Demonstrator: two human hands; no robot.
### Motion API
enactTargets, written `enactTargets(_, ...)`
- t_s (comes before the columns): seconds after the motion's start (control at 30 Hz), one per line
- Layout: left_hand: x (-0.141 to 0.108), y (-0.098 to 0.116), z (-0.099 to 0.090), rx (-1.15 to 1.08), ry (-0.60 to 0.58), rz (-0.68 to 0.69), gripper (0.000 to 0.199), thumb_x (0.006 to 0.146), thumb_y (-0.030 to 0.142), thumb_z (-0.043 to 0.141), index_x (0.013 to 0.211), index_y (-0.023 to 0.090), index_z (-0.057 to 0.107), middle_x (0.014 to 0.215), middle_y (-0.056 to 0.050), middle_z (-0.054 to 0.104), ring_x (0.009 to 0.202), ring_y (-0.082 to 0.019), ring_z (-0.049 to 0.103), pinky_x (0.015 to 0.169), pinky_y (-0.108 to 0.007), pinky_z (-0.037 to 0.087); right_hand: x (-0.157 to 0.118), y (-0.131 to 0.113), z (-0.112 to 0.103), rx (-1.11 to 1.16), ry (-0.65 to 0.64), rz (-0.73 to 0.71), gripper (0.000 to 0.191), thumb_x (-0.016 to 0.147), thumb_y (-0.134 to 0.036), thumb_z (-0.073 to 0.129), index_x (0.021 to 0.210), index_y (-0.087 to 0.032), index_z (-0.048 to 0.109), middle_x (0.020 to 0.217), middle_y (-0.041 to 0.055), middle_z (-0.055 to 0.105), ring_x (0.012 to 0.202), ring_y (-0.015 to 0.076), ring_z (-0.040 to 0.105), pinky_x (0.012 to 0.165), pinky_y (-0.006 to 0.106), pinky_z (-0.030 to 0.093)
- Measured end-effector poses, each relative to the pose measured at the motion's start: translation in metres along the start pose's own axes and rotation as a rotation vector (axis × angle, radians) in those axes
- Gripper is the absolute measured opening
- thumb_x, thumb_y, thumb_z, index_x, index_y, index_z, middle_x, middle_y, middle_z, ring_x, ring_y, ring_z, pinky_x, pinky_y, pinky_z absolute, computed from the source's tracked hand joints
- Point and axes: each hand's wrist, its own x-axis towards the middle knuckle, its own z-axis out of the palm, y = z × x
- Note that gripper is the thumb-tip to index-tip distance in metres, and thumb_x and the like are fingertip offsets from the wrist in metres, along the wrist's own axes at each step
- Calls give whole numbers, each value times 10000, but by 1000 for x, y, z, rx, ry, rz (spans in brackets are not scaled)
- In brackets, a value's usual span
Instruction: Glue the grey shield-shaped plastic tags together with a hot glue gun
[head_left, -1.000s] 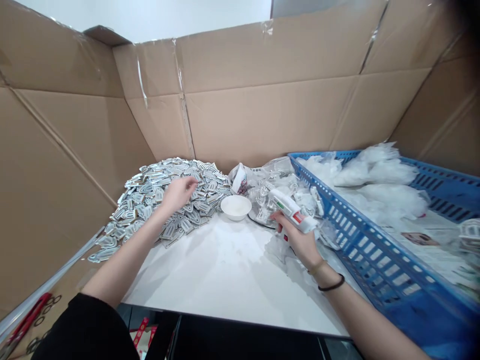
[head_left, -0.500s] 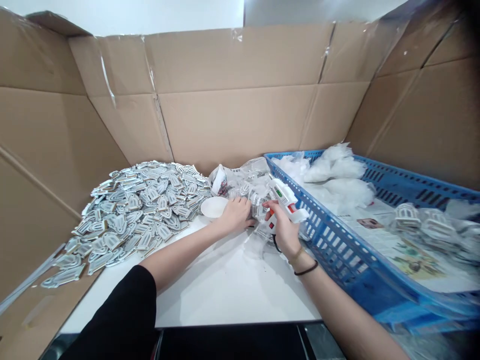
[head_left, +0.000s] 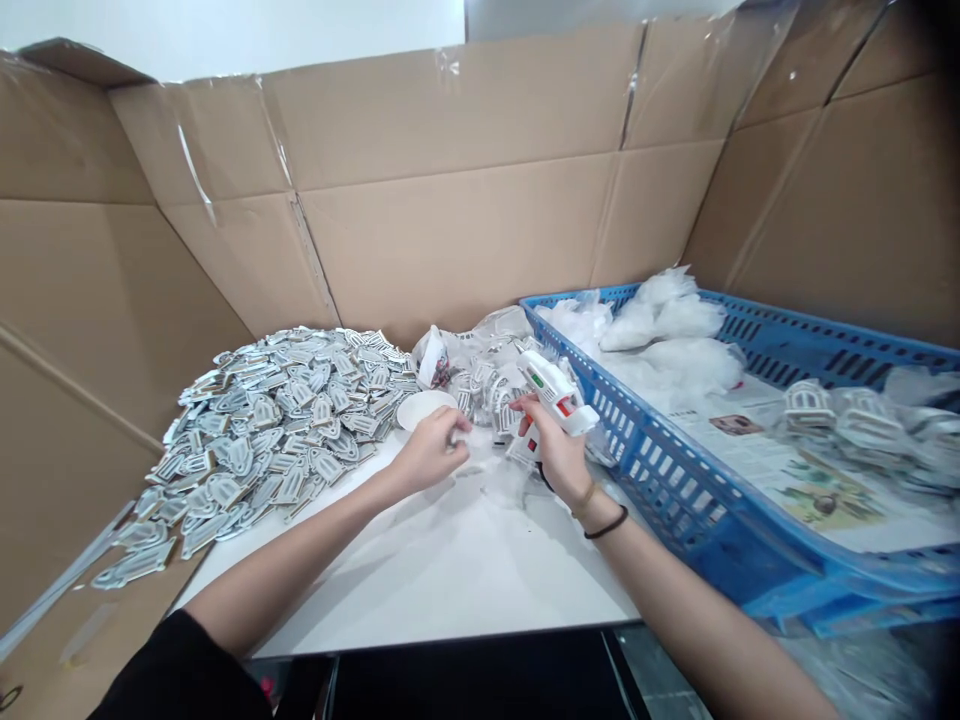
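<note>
My right hand (head_left: 553, 445) is wrapped round a white glue gun (head_left: 551, 385) with a small green display and a red part; its nozzle points up and to the left. In front of the round white dish (head_left: 424, 408) is my left hand (head_left: 433, 450), its fingers curled; whether something small is between them I cannot make out. Behind both hands lie clear plastic bags (head_left: 487, 380) with grey and white arch-shaped pieces in them. A large heap of similar loose pieces (head_left: 285, 410) covers the left part of the white table (head_left: 450, 570).
On the right stands a blue plastic basket (head_left: 675, 490) holding white filled bags (head_left: 679, 325), newspaper (head_left: 817, 490) and bagged pieces (head_left: 862, 420). Cardboard walls (head_left: 457, 220) rise at the back and both sides.
My left hand has pulled back from the bagged pieces, towards me and to the left. My right hand still holds the glue gun. The camera view has shifted slightly.
</note>
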Motion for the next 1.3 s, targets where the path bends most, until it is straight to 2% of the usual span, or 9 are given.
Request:
enactTargets(0.1, -25, -10, -9, -29, -74, 114, 339, 666, 4, 469, 912, 200, 596, 1020, -64, 607, 1000, -200, 605, 913, -332, 510, -1, 0, 1, -7, -18, -1, 273, 751, -474, 685, 743, -201, 669, 537, -34, 534, 497, 125, 449, 489, 271, 363)
enactTargets(0.17, -41, -16, -12, -42, -128, 144, 486, 634, -15, 452, 1042, 197, 610, 1164, -87, 607, 1150, -216, 582, 1019, -361, 486, -3, -1, 2, -6, -21, -6, 280, 741, -471, 686, 737, -192, 672, 531, -32, 530, 495, 122, 449, 491, 270, 361)
enactTargets(0.3, -57, -23, -13, -35, -105, -18, 585, 747, 88, 547, 1320, 204, 534, 1390, -126, 569, 1277, -269, 549, 1094, -436, 456, -6, -5, 3, -31, -36, -16, 280, 743, -463, 680, 736, -183, 679, 538, -24, 534, 511, 123, 459, 507, 270, 369)
enactTargets(0.4, -59, -27, -9, 63, -81, -133, 391, 857, 257, 613, 1245, 209, 603, 1291, -135, 648, 1191, -306, 604, 1034, -466, 485, -6, -4, 3, -42, -61, 9, 289, 750, -475, 677, 748, -187, 683, 530, -26, 531, 493, 121, 446, 489, 271, 359)
enactTargets(0.53, -62, -27, -3, 136, -74, -120, 262, 810, 213, 683, 1070, 238, 662, 1127, -97, 713, 1072, -294, 647, 912, -423, 517, -6, 0, 3, -37, -66, 18, 285, 743, -474, 681, 740, -189, 682, 539, -21, 548, 481, 117, 437, 468, 269, 339)
enactTargets(0.63, -64, -21, -4, 115, 19, -103, 34, 881, 245, 624, 892, 240, 656, 961, -64, 722, 934, -250, 654, 827, -379, 502, -5, 3, 4, -41, -63, 5, 289, 736, -478, 685, 740, -189, 684, 563, -14, 568, 504, 124, 458, 485, 272, 353)
enactTargets(0.93, -58, -7, -23, -381, 295, -336, 380, 898, 564, 583, 786, 202, 623, 660, 6, 588, 592, -139, 510, 565, -262, 400, -7, 2, 6, -59, -76, 29, 282, 720, -492, 680, 728, -213, 649, 564, -21, 542, 513, 140, 462, 493, 284, 368)
enactTargets(1.23, -55, -7, -34, -363, 416, -309, 350, 866, 543, 638, 791, 205, 682, 809, -65, 717, 771, -206, 650, 733, -327, 518, -9, 0, 6, -71, -85, 45, 273, 714, -471, 685, 738, -199, 676, 527, -23, 522, 488, 132, 446, 455, 270, 353)
enactTargets(1.3, -58, -3, -40, -363, 327, -201, 350, 883, 542, 637, 819, 204, 703, 853, -86, 738, 824, -219, 677, 789, -342, 526, -9, 1, 6, -62, -89, 45, 265, 716, -464, 686, 741, -200, 674, 516, -26, 521, 475, 129, 438, 451, 271, 348)
